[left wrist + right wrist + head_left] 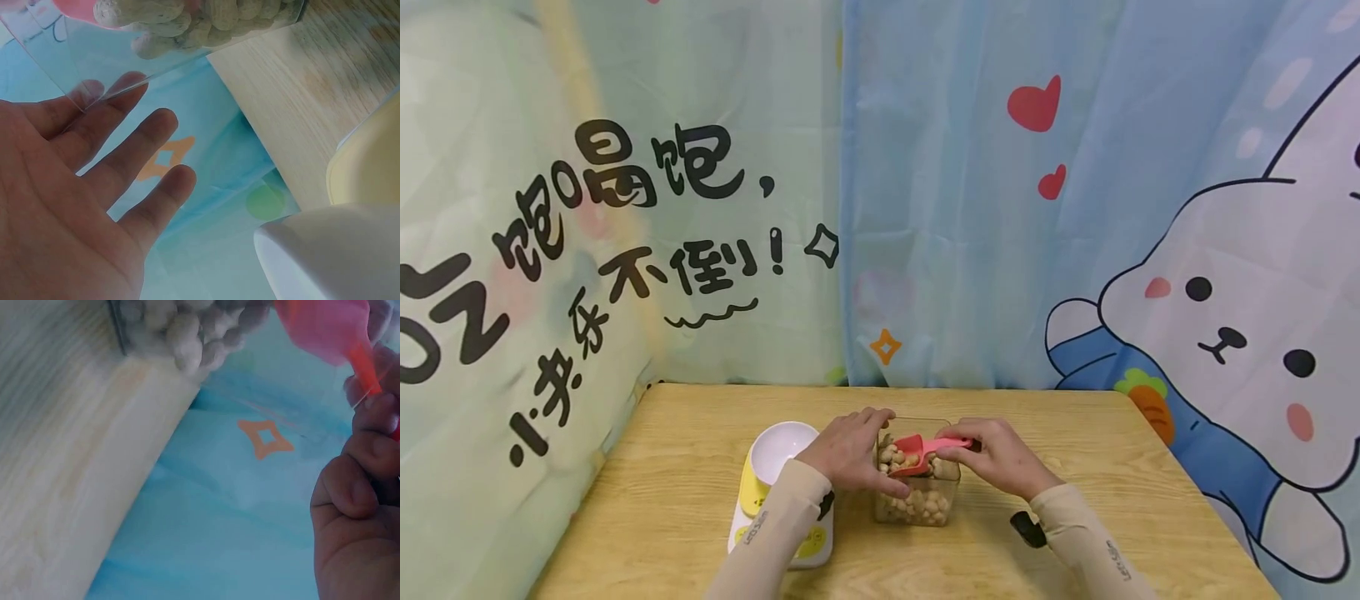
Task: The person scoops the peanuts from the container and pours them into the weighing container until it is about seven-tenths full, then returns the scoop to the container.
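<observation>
My right hand (1003,457) grips the handle of a pink scoop (912,454), its fingers curled round it in the right wrist view. The scoop's bowl is inside a clear plastic box (953,492) and has beige pieces in it. More of these pieces, which look like unshelled peanuts (925,505), fill the lower part of the box. At the box's left side is my left hand (848,454), fingers spread and nearly straight. In the left wrist view, fingertips (130,81) touch or lie just behind the clear wall. From the head, the left thumb lies by the box's front left.
Left of the box stands a white and yellow kitchen scale (811,546) with a white bowl (784,442) on it. My left forearm partly covers the scale. The wooden table (1060,517) ends at a printed curtain (940,250) behind.
</observation>
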Motion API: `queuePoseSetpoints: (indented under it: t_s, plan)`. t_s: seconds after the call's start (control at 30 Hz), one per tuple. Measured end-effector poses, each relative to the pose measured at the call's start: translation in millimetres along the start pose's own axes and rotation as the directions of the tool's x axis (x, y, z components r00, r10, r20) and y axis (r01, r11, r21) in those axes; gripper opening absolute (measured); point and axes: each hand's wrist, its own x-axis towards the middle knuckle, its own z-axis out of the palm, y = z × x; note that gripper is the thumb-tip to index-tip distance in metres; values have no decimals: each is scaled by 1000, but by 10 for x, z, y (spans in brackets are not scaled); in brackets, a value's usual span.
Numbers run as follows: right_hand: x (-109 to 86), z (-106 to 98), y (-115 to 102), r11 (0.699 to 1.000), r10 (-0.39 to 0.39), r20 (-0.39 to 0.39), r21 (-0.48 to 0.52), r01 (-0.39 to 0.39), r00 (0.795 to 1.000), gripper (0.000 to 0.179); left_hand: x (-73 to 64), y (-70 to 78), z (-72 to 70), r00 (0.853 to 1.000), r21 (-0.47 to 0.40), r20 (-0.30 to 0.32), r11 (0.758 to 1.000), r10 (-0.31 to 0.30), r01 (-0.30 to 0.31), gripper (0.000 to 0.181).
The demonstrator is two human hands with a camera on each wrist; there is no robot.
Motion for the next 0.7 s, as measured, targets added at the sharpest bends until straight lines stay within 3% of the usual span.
queuePoseSetpoints:
  t_s: [0.3,0.7]
  plan:
    - [-89,63,26,993,102,-99,73,-95,990,23,6,-19,-2,1000,7,1,1000,4,-4,109]
    - [-216,88,102,978,176,-156,138,-155,972,27,-27,-18,19,1000,33,-16,999,20,-20,115]
